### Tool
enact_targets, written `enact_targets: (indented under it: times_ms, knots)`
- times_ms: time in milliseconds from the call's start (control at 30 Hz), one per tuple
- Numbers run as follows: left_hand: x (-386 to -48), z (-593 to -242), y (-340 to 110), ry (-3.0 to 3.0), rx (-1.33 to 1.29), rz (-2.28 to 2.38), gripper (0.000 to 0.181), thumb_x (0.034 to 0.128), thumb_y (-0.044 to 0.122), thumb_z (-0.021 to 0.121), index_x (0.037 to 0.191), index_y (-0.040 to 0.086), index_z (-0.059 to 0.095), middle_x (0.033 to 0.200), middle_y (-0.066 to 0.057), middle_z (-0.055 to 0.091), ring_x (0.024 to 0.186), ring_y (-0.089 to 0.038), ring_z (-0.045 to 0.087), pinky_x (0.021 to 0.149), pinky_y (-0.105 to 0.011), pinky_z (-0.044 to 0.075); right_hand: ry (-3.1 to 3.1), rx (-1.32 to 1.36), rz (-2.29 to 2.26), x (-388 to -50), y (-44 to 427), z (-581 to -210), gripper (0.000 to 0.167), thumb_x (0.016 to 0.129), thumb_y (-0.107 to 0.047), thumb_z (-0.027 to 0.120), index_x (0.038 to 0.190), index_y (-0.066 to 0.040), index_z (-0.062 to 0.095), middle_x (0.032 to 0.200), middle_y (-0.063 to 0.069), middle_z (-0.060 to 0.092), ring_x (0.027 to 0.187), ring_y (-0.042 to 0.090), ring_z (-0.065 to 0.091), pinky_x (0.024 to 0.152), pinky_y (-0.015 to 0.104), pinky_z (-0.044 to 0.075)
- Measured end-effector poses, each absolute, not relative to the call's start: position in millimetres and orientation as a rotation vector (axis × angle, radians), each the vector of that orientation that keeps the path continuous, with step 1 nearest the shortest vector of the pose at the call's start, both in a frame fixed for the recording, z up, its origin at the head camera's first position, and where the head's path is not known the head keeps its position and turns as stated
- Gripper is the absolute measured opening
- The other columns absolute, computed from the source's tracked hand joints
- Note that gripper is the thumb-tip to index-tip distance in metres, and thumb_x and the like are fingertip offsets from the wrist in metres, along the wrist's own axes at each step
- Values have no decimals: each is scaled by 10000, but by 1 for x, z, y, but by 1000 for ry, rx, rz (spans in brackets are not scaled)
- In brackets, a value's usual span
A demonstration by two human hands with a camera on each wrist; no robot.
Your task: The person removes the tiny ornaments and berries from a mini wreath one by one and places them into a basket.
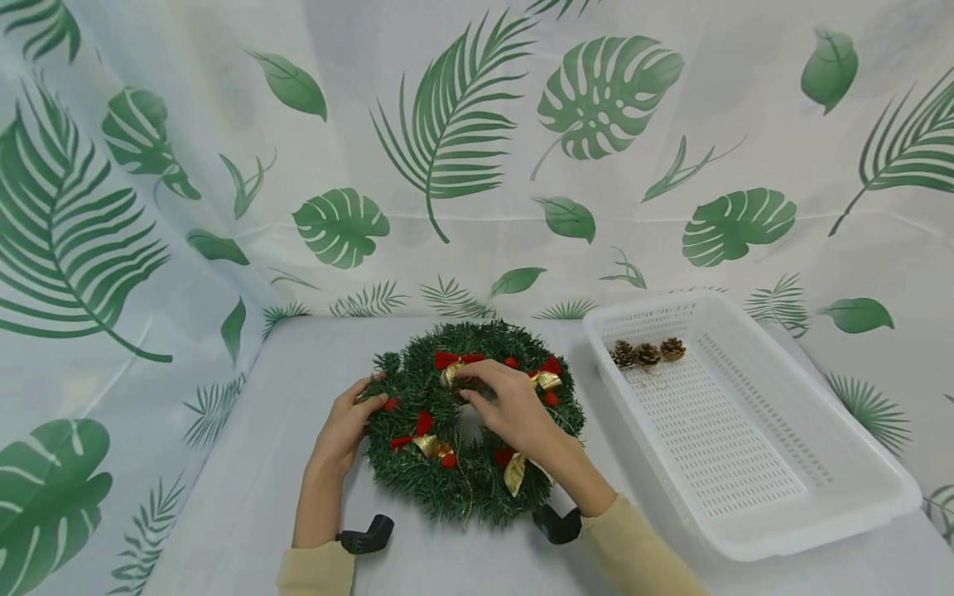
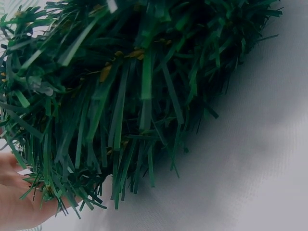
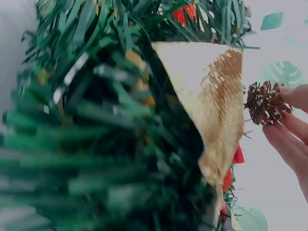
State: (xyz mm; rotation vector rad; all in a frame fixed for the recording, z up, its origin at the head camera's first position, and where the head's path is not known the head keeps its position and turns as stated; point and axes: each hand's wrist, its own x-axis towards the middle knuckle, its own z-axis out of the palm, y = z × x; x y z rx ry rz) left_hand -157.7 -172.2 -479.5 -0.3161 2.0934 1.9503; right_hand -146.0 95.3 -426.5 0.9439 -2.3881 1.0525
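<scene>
A green tinsel wreath (image 1: 417,488) lies on the white-covered table, dressed with red-and-gold bows (image 1: 426,445) and small red balls. My left hand (image 1: 346,426) grips its left edge, the thumb on the upper side. In the left wrist view, green strands hide most of that hand. Over the wreath's centre opening, my right hand (image 1: 514,410) pinches a brown pine cone (image 3: 264,102) with pale-tipped scales. The cone is mostly covered by the fingers in the head view. A gold ribbon (image 3: 207,96) fills the middle of the right wrist view, beside the cone.
To the right stands a white perforated plastic basket (image 1: 805,414). Inside it, near its far left corner, sit three pine cones (image 1: 648,354). A white curtain (image 1: 462,265) with green leaf prints hangs behind the table. Black wrist mounts (image 1: 367,535) show at both wrists.
</scene>
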Motion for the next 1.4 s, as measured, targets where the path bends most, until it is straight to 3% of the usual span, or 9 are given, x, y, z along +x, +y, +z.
enact_targets:
  times_ms: [300, 500, 900, 1133, 1400]
  knots:
    - [-157, -479, -172, 2092, -299, 1959, 632, 1047, 190, 561, 1619, 91, 311, 1683, -241, 176, 1541, -434, 211, 1223, -660, 215, -2421, 905, 1036, -144, 109, -422, 281, 885, -4, 785, 1162, -29, 739, 1136, 121, 744, 968, 253, 731, 759, 409, 619]
    - [-157, -478, -172, 2085, -295, 1966, 595, 1054, 192, 560, 1603, 106, 348, 1696, -228, 133, 1557, -436, 164, 1223, -657, 219, -2422, 895, 1003, -144, 120, -421, 269, 879, -15, 796, 1141, -54, 753, 1111, 89, 751, 925, 211, 734, 729, 345, 614]
    - [-156, -478, -172, 2077, -311, 1954, 662, 1056, 203, 554, 1639, 91, 262, 1720, -201, 10, 1582, -441, 22, 1237, -660, 165, -2392, 830, 932, -144, 140, -416, 287, 844, 4, 820, 1120, -46, 760, 1067, 111, 766, 897, 247, 740, 697, 424, 606]
    - [-155, -477, -171, 2079, -298, 1952, 633, 1057, 196, 549, 1627, 96, 294, 1721, -201, 10, 1579, -449, 28, 1232, -667, 169, -2372, 786, 871, -140, 155, -409, 292, 813, 60, 821, 1091, 5, 751, 1024, 157, 767, 728, 231, 715, 596, 355, 589]
    - [-154, -476, -172, 2079, -292, 1951, 697, 1058, 205, 552, 1652, 77, 211, 1707, -234, 72, 1571, -442, 103, 1247, -628, 182, -2484, 678, 898, -133, 178, -390, 285, 835, 66, 802, 1108, 7, 745, 1033, 147, 761, 858, 276, 750, 743, 421, 632]
